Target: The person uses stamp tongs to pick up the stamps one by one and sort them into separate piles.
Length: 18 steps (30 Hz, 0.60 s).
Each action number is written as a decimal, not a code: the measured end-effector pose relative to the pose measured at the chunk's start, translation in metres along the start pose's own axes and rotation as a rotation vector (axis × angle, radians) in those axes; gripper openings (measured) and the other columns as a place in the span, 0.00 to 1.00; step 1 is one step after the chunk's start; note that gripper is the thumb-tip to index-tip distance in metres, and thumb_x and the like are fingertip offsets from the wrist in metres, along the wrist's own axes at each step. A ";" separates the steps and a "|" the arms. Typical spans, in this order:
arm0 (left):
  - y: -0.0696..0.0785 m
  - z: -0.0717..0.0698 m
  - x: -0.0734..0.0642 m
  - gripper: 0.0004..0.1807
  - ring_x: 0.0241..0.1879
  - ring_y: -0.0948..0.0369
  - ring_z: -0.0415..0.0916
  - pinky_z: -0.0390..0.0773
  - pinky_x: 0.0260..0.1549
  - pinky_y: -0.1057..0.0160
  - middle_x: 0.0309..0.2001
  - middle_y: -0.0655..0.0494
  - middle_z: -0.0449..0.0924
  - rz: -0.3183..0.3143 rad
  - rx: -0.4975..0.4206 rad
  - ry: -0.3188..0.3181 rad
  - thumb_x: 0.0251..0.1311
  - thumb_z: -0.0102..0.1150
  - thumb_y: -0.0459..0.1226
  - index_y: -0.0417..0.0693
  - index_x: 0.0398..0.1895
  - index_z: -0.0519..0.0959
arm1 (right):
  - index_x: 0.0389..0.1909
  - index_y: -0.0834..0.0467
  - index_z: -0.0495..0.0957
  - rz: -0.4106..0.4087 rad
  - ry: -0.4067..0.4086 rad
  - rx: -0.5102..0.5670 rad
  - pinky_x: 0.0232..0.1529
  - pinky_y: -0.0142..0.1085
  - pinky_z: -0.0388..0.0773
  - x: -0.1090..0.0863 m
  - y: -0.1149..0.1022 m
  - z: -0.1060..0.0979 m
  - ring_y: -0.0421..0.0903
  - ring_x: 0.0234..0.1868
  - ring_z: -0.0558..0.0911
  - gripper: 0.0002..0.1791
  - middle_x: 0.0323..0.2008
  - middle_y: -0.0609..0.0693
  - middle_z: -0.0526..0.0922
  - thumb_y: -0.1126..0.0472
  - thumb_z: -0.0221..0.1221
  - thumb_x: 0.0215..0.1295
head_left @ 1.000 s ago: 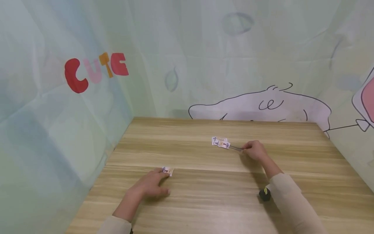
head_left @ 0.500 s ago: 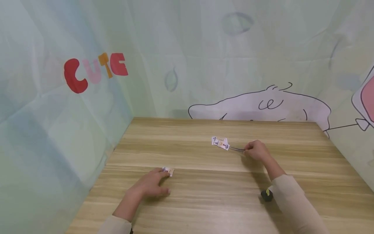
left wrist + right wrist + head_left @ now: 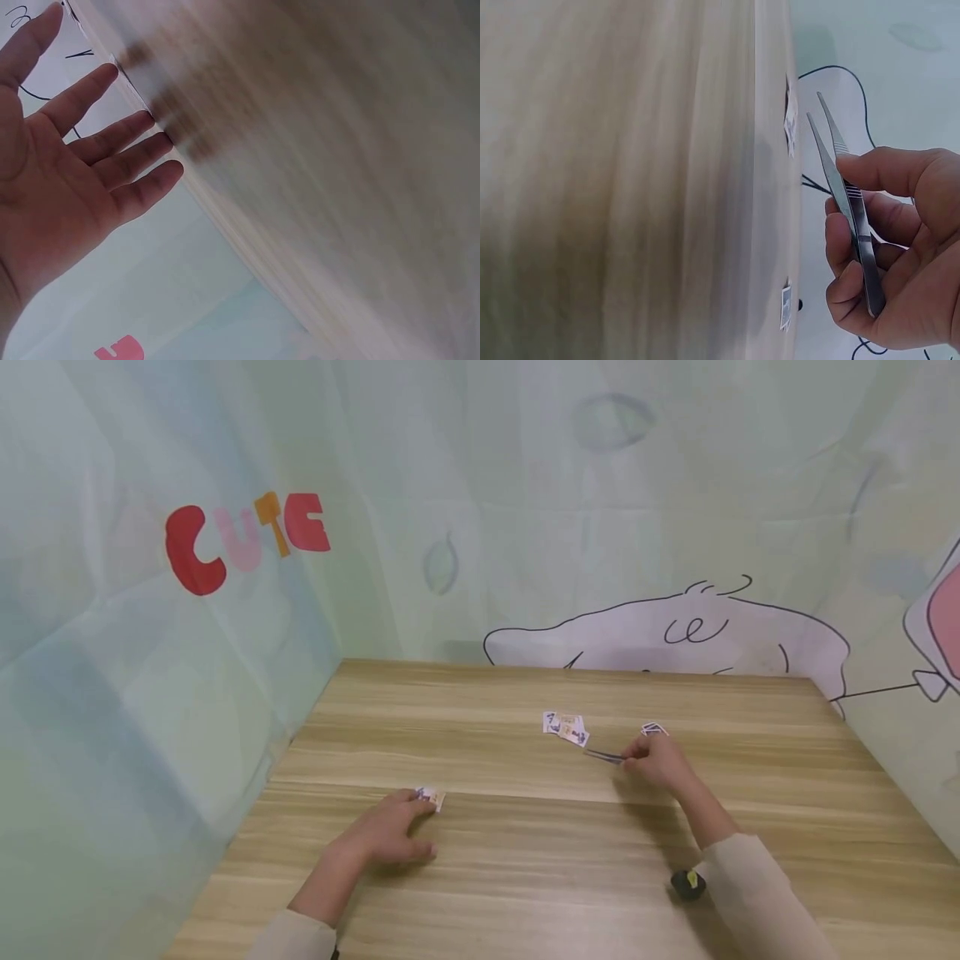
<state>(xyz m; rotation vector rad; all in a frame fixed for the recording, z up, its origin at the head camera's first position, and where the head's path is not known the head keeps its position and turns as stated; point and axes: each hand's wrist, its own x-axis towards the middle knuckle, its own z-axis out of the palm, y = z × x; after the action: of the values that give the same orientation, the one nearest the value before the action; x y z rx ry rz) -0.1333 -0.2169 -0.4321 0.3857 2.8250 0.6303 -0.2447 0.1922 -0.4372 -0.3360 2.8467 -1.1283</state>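
Observation:
My right hand (image 3: 660, 764) holds slim metal tweezers (image 3: 603, 757) between thumb and fingers. In the right wrist view the tips of the tweezers (image 3: 859, 225) stand apart with nothing between them. Just beyond the tips in the head view lies an overlapping group of small printed, stamp-like papers (image 3: 567, 727). More small papers (image 3: 654, 727) lie just behind the right hand, partly hidden by it. My left hand (image 3: 386, 831) rests on the table with its fingers spread, the fingertips touching small stamp-like papers (image 3: 431, 797). In the left wrist view the left hand's fingers are extended.
Everything lies on a wood-grain table (image 3: 510, 877). Printed fabric (image 3: 480, 527) hangs along its left and back edges. A small black object with a yellow mark (image 3: 687, 884) is at the right sleeve (image 3: 757, 885).
My right hand has drawn slightly toward me, and the tweezers' tips have come away from the paper group. The papers behind the hand have come into view. The left hand stays put.

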 end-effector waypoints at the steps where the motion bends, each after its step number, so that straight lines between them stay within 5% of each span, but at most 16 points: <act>1: 0.000 0.000 0.000 0.33 0.61 0.43 0.59 0.60 0.59 0.43 0.62 0.38 0.63 0.000 -0.003 0.001 0.46 0.69 0.46 0.44 0.57 0.74 | 0.29 0.67 0.80 0.001 0.001 0.001 0.31 0.38 0.74 -0.001 -0.001 0.000 0.47 0.29 0.75 0.05 0.27 0.52 0.80 0.70 0.62 0.51; 18: -0.001 -0.002 0.002 0.31 0.58 0.43 0.63 0.63 0.57 0.44 0.59 0.39 0.66 0.022 -0.013 0.007 0.46 0.69 0.44 0.43 0.56 0.75 | 0.31 0.67 0.81 0.013 -0.002 0.138 0.29 0.35 0.75 -0.014 -0.023 0.027 0.46 0.28 0.76 0.06 0.25 0.50 0.80 0.72 0.62 0.50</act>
<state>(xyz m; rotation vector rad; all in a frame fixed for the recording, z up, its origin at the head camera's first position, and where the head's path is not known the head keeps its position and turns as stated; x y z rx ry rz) -0.1362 -0.2173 -0.4311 0.4132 2.8255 0.6552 -0.2229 0.1616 -0.4417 -0.3089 2.7464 -1.3121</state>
